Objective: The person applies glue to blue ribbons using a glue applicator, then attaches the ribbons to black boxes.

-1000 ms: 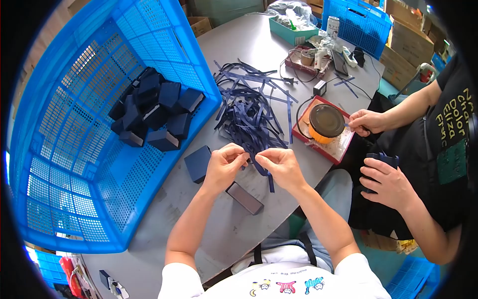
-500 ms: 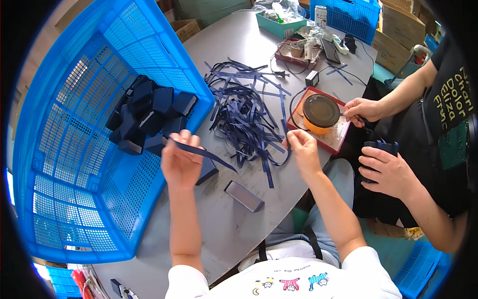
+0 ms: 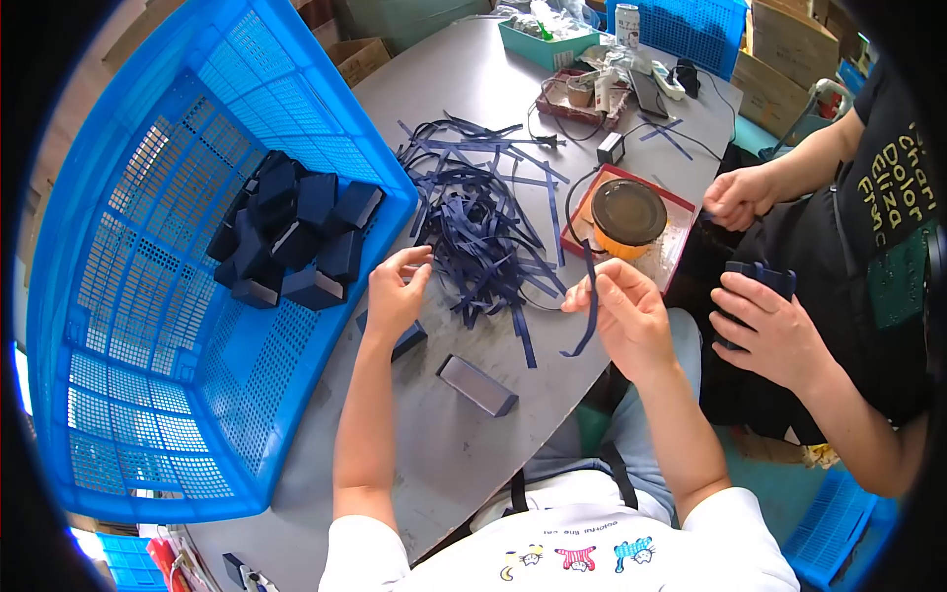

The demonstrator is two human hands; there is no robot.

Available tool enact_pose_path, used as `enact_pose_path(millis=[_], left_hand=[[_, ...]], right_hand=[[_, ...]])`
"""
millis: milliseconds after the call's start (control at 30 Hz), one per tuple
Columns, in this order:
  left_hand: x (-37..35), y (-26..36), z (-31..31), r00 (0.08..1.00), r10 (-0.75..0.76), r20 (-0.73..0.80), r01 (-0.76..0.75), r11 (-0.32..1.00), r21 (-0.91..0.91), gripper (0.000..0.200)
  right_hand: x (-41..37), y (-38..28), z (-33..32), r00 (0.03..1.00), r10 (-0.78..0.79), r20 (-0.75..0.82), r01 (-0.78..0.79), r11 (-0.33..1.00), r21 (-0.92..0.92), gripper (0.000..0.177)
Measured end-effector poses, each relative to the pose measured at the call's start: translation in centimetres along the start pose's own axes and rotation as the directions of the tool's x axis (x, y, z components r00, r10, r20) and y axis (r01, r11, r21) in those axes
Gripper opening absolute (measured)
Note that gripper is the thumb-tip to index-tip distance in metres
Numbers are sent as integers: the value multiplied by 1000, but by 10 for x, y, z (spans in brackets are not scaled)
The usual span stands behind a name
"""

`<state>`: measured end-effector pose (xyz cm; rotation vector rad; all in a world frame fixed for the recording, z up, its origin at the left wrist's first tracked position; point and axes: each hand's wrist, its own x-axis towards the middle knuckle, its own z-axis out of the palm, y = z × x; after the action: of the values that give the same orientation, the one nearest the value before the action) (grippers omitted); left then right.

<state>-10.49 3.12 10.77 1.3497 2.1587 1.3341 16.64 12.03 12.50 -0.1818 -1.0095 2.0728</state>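
Observation:
In my right hand, the thumb and fingers pinch a dark blue ribbon that hangs down in a short strip. My left hand is raised at the left edge of the ribbon pile, fingers loosely curled and apart, with nothing visible in it. Beneath that hand a dark blue box lies on the table, partly hidden. A second box, with a pale grey face upward, rests nearer to me.
A blue crate holding several dark blue boxes stands at left. A round heating pot sits in a red tray at right. Beside it a co-worker's hand holds a dark box. A teal bin is at the back.
The ribbon has left my left hand, which moved right and up. My right hand has shifted slightly right with a ribbon hanging from it. The co-worker's far hand has drawn back from the pot.

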Motion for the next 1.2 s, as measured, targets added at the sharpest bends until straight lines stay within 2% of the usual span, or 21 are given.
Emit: enact_pose_path(millis=[67,167,267,333,367,433,467,500,533,600,667,733,800,833,900,933,1000,1033,1100,1133,1200], left_hand=[[-5,-2,-6,998,31,-47,-28,998,60,22],[-4,-13,-1,998,44,45,-48,995,82,16],[3,-22,19,985,10,173,-28,994,102,23],[7,-18,34,969,-5,248,-53,972,227,31],[9,-15,38,958,48,282,-136,944,301,38],[15,-15,34,970,125,210,-147,985,89,38],[14,-16,27,979,96,180,-77,991,-106,38],[8,-12,14,974,18,225,57,945,-322,39],[-2,-5,-1,959,-6,284,131,897,-422,49],[-30,-17,-16,912,78,403,164,831,-532,69],[-62,-24,-17,830,153,536,227,785,-576,101],[-89,-28,-7,804,219,554,195,782,-592,101],[-104,-19,-1,813,45,580,267,857,-440,88],[-108,-21,6,840,-1,542,267,871,-412,71],[-111,-18,6,873,-85,481,342,809,-478,58],[-110,-16,6,881,-1,473,324,730,-602,62],[-104,13,7,858,97,505,326,657,-680,73],[-97,18,13,809,232,540,296,633,-715,82],[-89,44,25,782,315,538,237,648,-724,85],[-86,49,30,723,373,582,234,660,-714,85],[-72,58,40,616,472,631,54,774,-631,84]], right_hand=[[-1,-2,-1,999,-27,28,27,1000,-2,12],[-5,2,-5,998,-7,55,6,1000,18,12],[-13,8,-8,997,68,31,-68,997,22,12],[-19,12,-9,993,119,1,-119,993,26,11],[-23,14,-11,991,133,-5,-133,991,31,11],[-28,14,-18,988,150,-25,-149,988,39,11],[-29,12,-21,988,147,-35,-146,989,34,11],[-32,10,-24,981,169,-96,-166,985,39,12],[-35,10,-27,970,186,-156,-181,982,47,12],[-37,10,-31,963,193,-188,-189,981,43,12],[-40,14,-32,950,232,-209,-226,973,50,12],[-40,17,-31,951,240,-193,-233,971,57,12],[-40,23,-32,946,271,-179,-261,962,77,12],[-39,25,-31,939,295,-176,-284,955,85,13],[-38,25,-30,930,326,-167,-317,945,80,13],[-39,25,-29,928,336,-161,-329,942,69,13],[-41,24,-25,927,337,-166,-341,940,3,12],[-42,23,-23,927,334,-170,-346,937,-48,12],[-45,19,-19,929,334,-162,-355,926,-127,12],[-46,16,-17,929,335,-158,-361,915,-179,12],[-49,9,-13,933,315,-177,-355,888,-291,13]])
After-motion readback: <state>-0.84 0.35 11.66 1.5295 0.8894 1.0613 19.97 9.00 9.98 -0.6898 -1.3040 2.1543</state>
